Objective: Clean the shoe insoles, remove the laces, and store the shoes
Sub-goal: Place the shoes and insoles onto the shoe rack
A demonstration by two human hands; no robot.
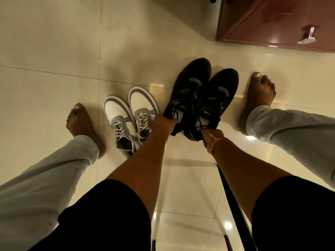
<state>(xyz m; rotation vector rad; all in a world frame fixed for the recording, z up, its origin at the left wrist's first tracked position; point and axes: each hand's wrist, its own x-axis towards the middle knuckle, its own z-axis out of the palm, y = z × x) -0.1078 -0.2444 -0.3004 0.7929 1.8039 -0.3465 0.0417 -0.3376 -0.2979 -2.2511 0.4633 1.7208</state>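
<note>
Two black sneakers with grey patches stand side by side on the tile floor, toes pointing away. My left hand (164,124) grips the left black sneaker (190,87) at its collar, fingers hidden inside the opening. My right hand (211,138), a thread band on its wrist, grips the right black sneaker (219,98) at its heel opening. Both keep their black laces. To the left, a white and grey sneaker pair (130,116) with pale laces rests on the floor beside my left forearm.
My bare feet (81,124) (257,100) flank the shoes on the glossy cream tile floor (54,51). A reddish-brown cabinet (272,20) with a metal handle (308,35) stands at the far right. A dark strap (233,205) hangs below my right arm.
</note>
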